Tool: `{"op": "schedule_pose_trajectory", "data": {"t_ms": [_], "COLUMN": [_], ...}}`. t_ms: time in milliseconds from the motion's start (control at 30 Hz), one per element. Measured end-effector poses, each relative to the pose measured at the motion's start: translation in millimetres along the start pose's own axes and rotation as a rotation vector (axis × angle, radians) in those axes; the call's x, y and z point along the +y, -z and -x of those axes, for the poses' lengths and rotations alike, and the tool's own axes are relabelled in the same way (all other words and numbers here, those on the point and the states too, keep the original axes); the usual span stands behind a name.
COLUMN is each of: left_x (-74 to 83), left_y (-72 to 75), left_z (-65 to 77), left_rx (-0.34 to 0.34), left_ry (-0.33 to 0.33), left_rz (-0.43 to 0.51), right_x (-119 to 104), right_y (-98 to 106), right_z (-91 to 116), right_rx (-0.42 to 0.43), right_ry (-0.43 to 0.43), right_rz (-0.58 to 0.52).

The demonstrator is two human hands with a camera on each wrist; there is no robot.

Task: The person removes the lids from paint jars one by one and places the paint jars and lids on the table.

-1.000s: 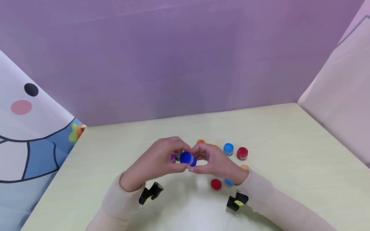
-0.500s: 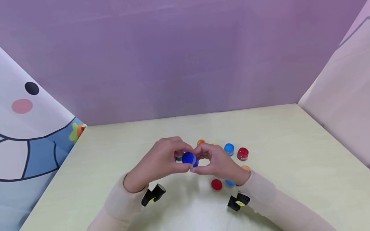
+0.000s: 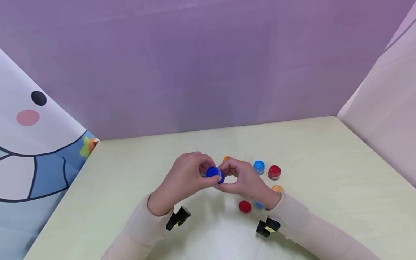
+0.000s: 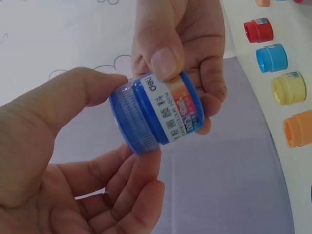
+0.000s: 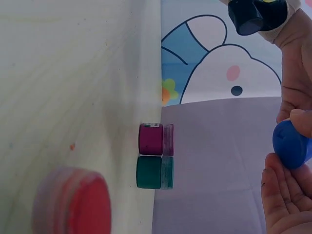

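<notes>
Beige sleeves point(image 3: 141, 225) enter at the bottom of the head view, black wrist cameras point(image 3: 178, 218) at their cuffs. Above them, just below the frame's centre, the left hand point(image 3: 188, 173) and right hand point(image 3: 248, 180) meet at a blue jar point(image 4: 163, 107), held tilted. In the left wrist view, the left hand pinches its ribbed lid end between thumb and fingers, parted only by the jar's width; the right hand grips the labelled body, thumb pressed on the label.

Right of centre and lower, a red round top point(image 3: 245, 206) sits on the pale table point(image 3: 312, 162). Farther up stand an orange jar point(image 3: 277, 189), partly hidden by the right wrist, a red jar point(image 3: 274, 172) and a light blue jar point(image 3: 259, 167). In the right wrist view, a purple jar point(image 5: 151, 139) and a green jar point(image 5: 149, 172) stand side by side at mid-frame. Cartoon-printed cloth point(image 3: 48, 144) fills the head view's left edge; a purple backdrop point(image 3: 208, 65) spans its top.
</notes>
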State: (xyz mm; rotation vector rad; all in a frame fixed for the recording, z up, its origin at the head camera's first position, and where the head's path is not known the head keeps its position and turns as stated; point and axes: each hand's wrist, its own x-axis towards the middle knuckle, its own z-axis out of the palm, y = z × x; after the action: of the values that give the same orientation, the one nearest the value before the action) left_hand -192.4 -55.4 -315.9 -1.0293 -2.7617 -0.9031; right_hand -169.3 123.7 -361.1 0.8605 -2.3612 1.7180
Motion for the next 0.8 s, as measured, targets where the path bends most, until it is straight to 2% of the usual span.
{"op": "schedule_pose_trajectory", "data": {"t_ms": [100, 300, 400, 633, 800], "left_x": [-0.9, -4.6, -8.1, -15.6, -14.9], "left_y": [-1.8, 1.3, 6.0, 11.7, 10.9], "left_z": [-0.5, -1.7, -1.4, -1.7, -2.7], "left_rx": [0.004, -0.01, -0.033, -0.123, -0.145], "left_ry": [0.01, -0.055, -0.12, -0.341, -0.424], "left_rz": [-0.016, -0.052, -0.036, -0.003, -0.039], "right_x": [2.9, 28.7, 36.9, 40.5, 31.8], "right_y": [-0.1, 0.2, 1.7, 2.6, 1.9], "right_z": [-0.1, -1.3, -2.1, -1.8, -2.1], "right_rx": [-0.008, -0.004, -0.006, -0.033, -0.046], "right_ry": [-0.002, -0.039, -0.052, -0.06, -0.07], "right_rz": [0.005, 0.013, 0.011, -0.034, -0.045]}}
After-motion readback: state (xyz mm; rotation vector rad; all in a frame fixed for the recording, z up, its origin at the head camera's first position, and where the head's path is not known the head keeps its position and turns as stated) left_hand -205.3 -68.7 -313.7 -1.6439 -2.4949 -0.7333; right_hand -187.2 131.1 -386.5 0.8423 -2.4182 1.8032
